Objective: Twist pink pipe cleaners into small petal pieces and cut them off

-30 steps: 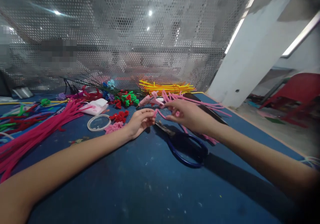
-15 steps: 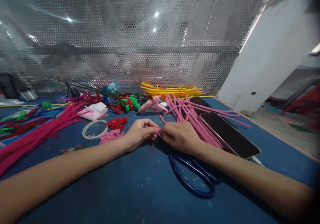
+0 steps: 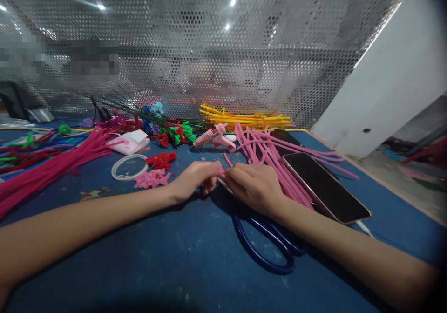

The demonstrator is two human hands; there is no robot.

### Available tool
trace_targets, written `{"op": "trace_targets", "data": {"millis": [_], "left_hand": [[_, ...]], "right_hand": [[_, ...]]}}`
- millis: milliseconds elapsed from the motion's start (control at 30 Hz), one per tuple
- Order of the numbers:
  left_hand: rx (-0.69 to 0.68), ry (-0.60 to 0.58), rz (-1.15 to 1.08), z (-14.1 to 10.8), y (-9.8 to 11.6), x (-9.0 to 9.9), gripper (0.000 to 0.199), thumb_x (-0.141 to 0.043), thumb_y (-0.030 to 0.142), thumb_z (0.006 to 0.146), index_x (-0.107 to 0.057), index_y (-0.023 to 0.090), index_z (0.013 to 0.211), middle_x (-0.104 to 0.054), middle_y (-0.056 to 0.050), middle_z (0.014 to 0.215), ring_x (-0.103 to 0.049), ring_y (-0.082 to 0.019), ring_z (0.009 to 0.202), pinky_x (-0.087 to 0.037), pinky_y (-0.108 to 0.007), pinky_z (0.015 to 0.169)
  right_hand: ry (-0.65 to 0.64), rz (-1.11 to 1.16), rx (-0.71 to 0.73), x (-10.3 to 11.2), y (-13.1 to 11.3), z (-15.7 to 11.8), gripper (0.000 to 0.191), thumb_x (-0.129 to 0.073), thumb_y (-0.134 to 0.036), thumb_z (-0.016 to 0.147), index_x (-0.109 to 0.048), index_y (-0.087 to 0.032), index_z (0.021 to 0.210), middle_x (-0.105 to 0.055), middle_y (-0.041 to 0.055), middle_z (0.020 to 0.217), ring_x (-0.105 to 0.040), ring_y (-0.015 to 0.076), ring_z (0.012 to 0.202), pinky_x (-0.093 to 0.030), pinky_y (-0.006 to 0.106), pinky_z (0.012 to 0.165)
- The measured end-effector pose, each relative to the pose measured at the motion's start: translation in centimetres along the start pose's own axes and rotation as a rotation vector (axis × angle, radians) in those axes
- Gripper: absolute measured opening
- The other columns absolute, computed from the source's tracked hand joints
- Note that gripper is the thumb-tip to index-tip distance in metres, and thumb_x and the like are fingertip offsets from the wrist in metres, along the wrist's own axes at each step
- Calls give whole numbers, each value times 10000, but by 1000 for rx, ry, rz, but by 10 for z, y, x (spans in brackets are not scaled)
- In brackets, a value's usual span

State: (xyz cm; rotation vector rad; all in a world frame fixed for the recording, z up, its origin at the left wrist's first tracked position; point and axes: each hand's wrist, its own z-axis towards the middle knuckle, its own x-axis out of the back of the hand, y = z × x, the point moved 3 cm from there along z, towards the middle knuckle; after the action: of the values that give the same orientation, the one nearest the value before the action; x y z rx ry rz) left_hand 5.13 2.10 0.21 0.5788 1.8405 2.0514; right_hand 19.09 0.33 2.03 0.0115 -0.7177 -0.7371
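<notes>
My left hand (image 3: pixel 199 178) and my right hand (image 3: pixel 254 184) meet fingertip to fingertip over the blue table. Between them they pinch a small pink fuzzy piece (image 3: pixel 221 171), mostly hidden by the fingers. Blue-handled scissors (image 3: pixel 263 243) lie below my right hand, their blades largely covered by it. A bundle of pink fuzzy stems (image 3: pixel 275 164) rests behind and beside my right hand. Left of my left hand sit a pink cluster (image 3: pixel 152 178) and a red cluster (image 3: pixel 161 160).
Behind the hands lies a pink glue gun (image 3: pixel 214 137), with yellow stems (image 3: pixel 244 119) farther back. A phone (image 3: pixel 324 187) is at the right. On the left are a tape ring (image 3: pixel 113 171), a white packet (image 3: pixel 129 141) and magenta stems (image 3: pixel 63 164). A perforated metal panel (image 3: pixel 188 61) stands behind.
The fingers of my left hand have curled in more, while both hands stay together around the pink piece. The whole view has shifted slightly.
</notes>
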Motion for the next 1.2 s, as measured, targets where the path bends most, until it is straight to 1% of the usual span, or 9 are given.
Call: {"op": "trace_targets", "data": {"millis": [100,167,333,433,533,700,900,1033,1200], "left_hand": [[-95,-167,323,-7,3,-6,608,-391,686,719,-411,145,441,-379,34,412,-355,-68,416,-270,-225,457],[-145,-240,435,-11,5,-9,658,-274,720,736,-393,151,428,-375,27,409,-365,-76,421,-279,-233,472],[-223,-294,634,-17,7,-14,756,-3,735,726,-385,161,417,-415,0,405,-417,-100,443,-320,-248,522],[-235,-277,695,-18,7,-16,785,85,714,717,-373,168,390,-413,-11,382,-427,-110,440,-322,-256,522],[-198,-225,741,-18,7,-16,759,106,650,769,-345,173,389,-379,-2,377,-381,-100,405,-281,-251,474],[-175,-92,870,-18,12,-14,644,7,498,868,-313,179,409,-362,7,408,-348,-104,442,-282,-260,513],[-161,-49,890,-18,16,-17,556,-116,326,886,-369,182,412,-460,-16,417,-439,-117,485,-351,-257,574],[-138,-24,878,-19,16,-16,561,-137,314,884,-388,184,398,-475,-13,401,-475,-116,480,-372,-248,590],[-100,-1,862,-18,13,-13,621,-108,351,893,-438,171,399,-519,-20,424,-505,-111,475,-376,-243,591]], "right_hand": [[16,45,82,6,-4,0,278,-397,-201,885,-559,-160,664,-524,-23,519,-406,82,446,-241,241,444],[22,59,143,10,-7,0,261,-386,-184,891,-563,-158,700,-533,-20,532,-409,88,465,-250,242,456],[48,45,301,17,-17,1,262,-398,-140,877,-521,-164,646,-498,-28,494,-373,99,469,-232,265,466],[87,33,369,20,-21,2,225,-439,-125,850,-534,-153,648,-478,-29,473,-356,106,462,-204,281,459],[111,27,378,19,-22,1,161,-487,-123,826,-565,-136,685,-461,-37,460,-354,104,460,-199,281,457],[78,5,310,16,-20,0,213,-520,-176,833,-552,-152,623,-454,-40,453,-348,98,461,-215,274,456],[69,-4,323,17,-19,1,215,-516,-160,833,-570,-145,625,-459,-39,449,-352,92,450,-211,276,448],[65,-12,308,16,-19,1,218,-523,-174,828,-566,-159,615,-466,-45,443,-365,85,440,-221,268,446],[61,20,244,12,-18,1,292,-517,-190,815,-511,-172,523,-449,-45,406,-360,83,407,-228,267,436]]}}
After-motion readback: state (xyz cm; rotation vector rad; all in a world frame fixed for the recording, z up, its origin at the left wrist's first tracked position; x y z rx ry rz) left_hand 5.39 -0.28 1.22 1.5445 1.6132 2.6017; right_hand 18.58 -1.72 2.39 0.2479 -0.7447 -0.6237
